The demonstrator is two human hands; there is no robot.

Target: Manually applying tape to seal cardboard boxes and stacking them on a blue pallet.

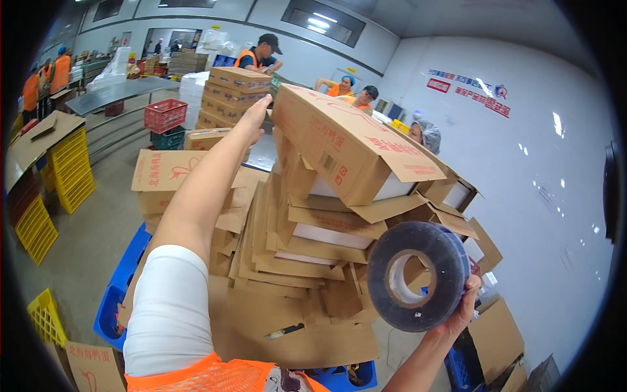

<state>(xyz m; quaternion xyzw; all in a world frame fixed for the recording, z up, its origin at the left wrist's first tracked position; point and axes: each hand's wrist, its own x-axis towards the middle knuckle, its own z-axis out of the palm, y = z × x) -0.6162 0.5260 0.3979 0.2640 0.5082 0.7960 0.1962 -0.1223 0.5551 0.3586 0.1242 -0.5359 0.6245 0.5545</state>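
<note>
My left hand (256, 120) reaches far forward with its fingers stretched out, beside the far left end of the topmost cardboard carton (326, 137). Whether the fingertips touch that carton I cannot tell. The carton lies tilted on a stack of others, with an end flap standing out and white material showing inside. In my right hand (462, 310), at the lower right, is a large roll of clear tape (382, 287), gripped by its outer rim. A utility knife (285, 331) rests on flat cardboard (248, 320) in front of me.
Closed cartons (236, 98) are piled farther back on the left, where a person in an orange vest (248, 59) leans over them. Blue pallets (117, 294) lie under the cardboard. Yellow crates (70, 170) and a red crate (164, 115) stand to the left; a white wall (542, 130) runs along the right.
</note>
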